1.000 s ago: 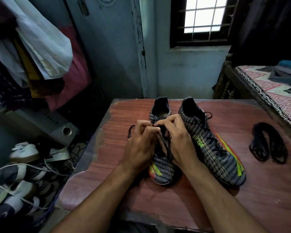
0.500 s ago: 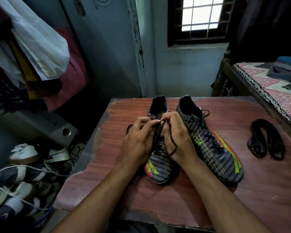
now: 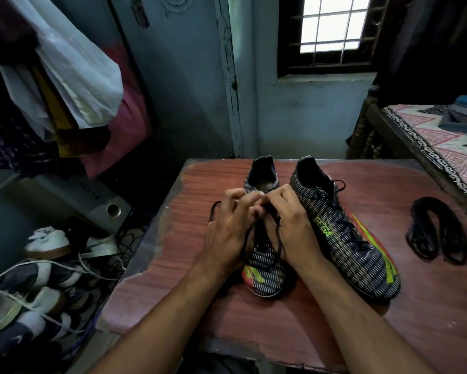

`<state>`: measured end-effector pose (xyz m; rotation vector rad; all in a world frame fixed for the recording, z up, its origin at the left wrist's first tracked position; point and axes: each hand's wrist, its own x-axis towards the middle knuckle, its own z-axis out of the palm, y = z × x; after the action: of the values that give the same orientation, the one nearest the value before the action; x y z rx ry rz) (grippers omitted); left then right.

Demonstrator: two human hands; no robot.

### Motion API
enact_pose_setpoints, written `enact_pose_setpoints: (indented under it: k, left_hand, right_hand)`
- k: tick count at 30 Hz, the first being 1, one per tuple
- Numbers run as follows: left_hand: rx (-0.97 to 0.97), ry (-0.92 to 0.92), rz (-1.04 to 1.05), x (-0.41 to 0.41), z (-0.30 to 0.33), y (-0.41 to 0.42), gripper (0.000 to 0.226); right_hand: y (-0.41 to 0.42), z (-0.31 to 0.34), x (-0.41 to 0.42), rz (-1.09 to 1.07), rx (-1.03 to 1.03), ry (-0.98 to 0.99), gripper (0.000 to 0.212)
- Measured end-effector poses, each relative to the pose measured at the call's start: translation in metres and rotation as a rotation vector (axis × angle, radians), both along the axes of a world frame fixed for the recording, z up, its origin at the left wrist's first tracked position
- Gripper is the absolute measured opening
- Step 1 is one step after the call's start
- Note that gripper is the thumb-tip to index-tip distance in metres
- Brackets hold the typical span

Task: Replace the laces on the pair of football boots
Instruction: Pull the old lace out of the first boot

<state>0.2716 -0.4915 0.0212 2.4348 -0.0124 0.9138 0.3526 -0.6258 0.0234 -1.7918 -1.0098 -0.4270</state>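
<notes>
Hands sit higher on the left boot [image 3: 264, 268] than a second ago, now close to its collar. Our left hand [image 3: 228, 233] and right hand [image 3: 291, 228] both pinch the black lace [image 3: 278, 238], fingertips meeting over the eyelets. The boot stands mid-table [image 3: 173, 265], beside the still-laced right boot [image 3: 343, 238]. Spare laces [image 3: 437, 233] lie unmoved near the table's right edge.

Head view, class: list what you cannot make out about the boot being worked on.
- Eyelets of the left boot: covered by the left hand and right hand.
- What the fingertips pinch: too small, dark.
- Lace ends: hidden under the hands.
- Studs: underneath, against the table.
</notes>
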Motion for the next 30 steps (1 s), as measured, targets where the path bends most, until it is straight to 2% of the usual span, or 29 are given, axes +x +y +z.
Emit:
enact_pose_setpoints:
  k: [2, 5, 9, 11, 13, 16, 20, 23, 27, 30]
  left_hand:
    - [-0.048, 0.041, 0.034, 0.004, -0.001, 0.002, 0.034]
    - [0.025, 0.073, 0.063, 0.008, 0.000, 0.002, 0.021]
    - [-0.030, 0.068, 0.078, 0.008, 0.000, 0.000, 0.019]
    - [-0.046, 0.038, 0.068, 0.006, 0.000, -0.002, 0.015]
    - [-0.027, 0.024, 0.046, 0.004, 0.002, -0.003, 0.017]
    - [-0.034, -0.019, 0.013, 0.003, 0.003, -0.002, 0.020]
    - [0.046, -0.035, 0.007, 0.003, -0.001, -0.001, 0.026]
    - [-0.011, -0.038, 0.048, 0.009, -0.003, 0.001, 0.035]
    - [-0.020, -0.038, 0.076, 0.016, -0.008, 0.006, 0.019]
    - [-0.015, -0.046, 0.071, 0.018, -0.008, 0.007, 0.020]
  right_hand:
    - [0.000, 0.003, 0.001, -0.012, 0.055, 0.022, 0.008]
    - [-0.002, 0.003, 0.003, 0.013, 0.114, 0.074, 0.012]
    - [0.000, -0.004, 0.008, 0.044, 0.152, 0.230, 0.012]
    - [0.000, -0.005, 0.009, 0.070, 0.190, 0.318, 0.021]
    - [0.000, -0.004, 0.009, 0.069, 0.159, 0.272, 0.026]
    - [0.001, -0.001, 0.006, 0.054, 0.093, 0.148, 0.020]
    - [0.003, -0.005, 0.010, 0.039, 0.059, 0.160, 0.007]
    - [0.005, -0.002, 0.012, 0.058, 0.126, 0.272, 0.010]
    - [0.000, 0.003, 0.017, 0.220, 0.225, 0.503, 0.009]
    - [-0.001, 0.003, 0.017, 0.236, 0.223, 0.489, 0.005]
